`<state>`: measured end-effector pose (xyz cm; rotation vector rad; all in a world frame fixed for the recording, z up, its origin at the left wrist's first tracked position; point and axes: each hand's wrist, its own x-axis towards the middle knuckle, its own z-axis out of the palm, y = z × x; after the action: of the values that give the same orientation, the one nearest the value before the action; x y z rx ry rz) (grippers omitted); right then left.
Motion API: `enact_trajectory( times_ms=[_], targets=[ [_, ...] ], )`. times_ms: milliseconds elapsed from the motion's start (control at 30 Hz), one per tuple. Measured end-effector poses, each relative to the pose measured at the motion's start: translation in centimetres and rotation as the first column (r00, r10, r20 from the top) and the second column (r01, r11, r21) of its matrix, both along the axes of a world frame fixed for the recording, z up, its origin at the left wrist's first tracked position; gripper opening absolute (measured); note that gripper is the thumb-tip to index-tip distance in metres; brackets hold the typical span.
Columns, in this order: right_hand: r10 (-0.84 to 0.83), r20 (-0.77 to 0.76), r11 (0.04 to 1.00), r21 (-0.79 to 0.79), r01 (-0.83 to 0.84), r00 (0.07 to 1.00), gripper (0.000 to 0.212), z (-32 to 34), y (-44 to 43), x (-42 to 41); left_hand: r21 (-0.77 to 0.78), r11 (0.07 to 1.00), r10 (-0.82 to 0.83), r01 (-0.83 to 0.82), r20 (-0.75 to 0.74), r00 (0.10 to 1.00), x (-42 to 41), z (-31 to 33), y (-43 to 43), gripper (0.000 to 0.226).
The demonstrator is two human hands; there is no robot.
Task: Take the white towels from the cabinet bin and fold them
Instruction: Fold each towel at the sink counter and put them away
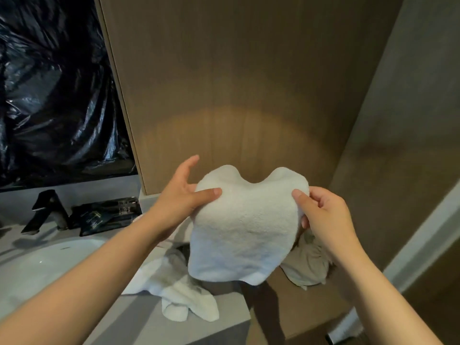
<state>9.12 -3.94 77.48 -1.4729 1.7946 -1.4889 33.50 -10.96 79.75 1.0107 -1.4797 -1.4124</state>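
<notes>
I hold a small white towel (245,227) up in front of a wooden cabinet panel, and it hangs down from both hands. My left hand (181,195) pinches its upper left corner, thumb on the front and fingers behind. At the upper right corner my right hand (321,212) grips the cloth with curled fingers. Another white towel (176,292) lies crumpled on the grey counter edge below. A greyish towel (307,265) sits bunched lower right, partly hidden by the held towel. The cabinet bin is not plainly visible.
A white sink basin (44,267) and a dark faucet (49,210) sit at the left, with a black tray (107,215) of packets behind. Black plastic sheeting (54,90) covers the wall upper left. The wooden panel (236,95) stands straight ahead.
</notes>
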Motion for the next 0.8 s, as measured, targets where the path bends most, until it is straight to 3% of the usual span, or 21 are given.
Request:
enact_trajectory(
  times_ms=[167,333,633,800],
  targets=[
    [-0.030,-0.024,0.999,0.021,0.030,0.999,0.053,1.0,2.4,-5.8,-0.139,0.987,-0.073,0.086,0.097,0.993,-5.4,0.7,2.1,0.047],
    [-0.056,-0.049,0.998,0.037,0.057,0.997,0.053,1.6,4.3,-10.5,-0.269,0.963,0.003,0.019,0.082,0.997,-9.8,0.7,4.6,0.047],
    [-0.072,-0.065,0.996,0.045,0.075,0.995,0.036,6.7,6.7,-15.3,-0.483,0.865,0.150,-0.138,-0.013,0.989,-14.8,3.5,6.3,0.029],
    [-0.075,-0.008,0.987,-0.145,0.073,0.997,0.015,10.4,7.0,-16.2,-0.637,0.753,0.171,-0.162,-0.048,0.984,-16.5,8.1,6.1,0.030]
  ],
)
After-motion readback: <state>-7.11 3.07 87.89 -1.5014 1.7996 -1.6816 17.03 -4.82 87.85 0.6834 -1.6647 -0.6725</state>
